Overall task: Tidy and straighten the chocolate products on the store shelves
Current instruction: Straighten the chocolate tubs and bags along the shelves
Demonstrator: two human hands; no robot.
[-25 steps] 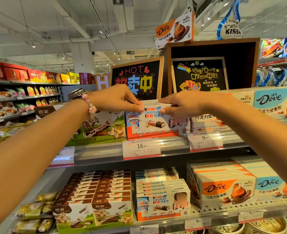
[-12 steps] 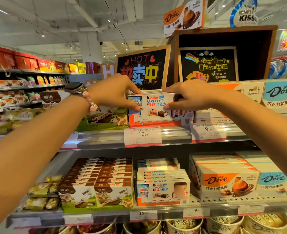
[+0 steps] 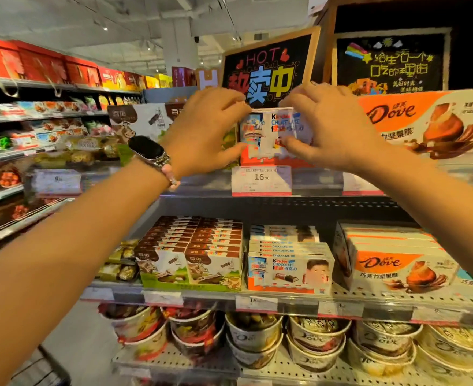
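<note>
Gripping the white and orange cardboard Kinder chocolate box [image 3: 275, 135] on the upper shelf [image 3: 318, 181], the left hand [image 3: 204, 132] and right hand [image 3: 330, 126] pinch its sides, while the rows below the grip already look tidy.

The flat cardboard Kinder chocolate box [image 3: 271, 135] is white with blue and red lettering and an orange-red base. The long Dove carton [image 3: 424, 121] is orange and white with brown script. The chalkboard sign [image 3: 268, 71] is black with red, blue and yellow characters.
</note>
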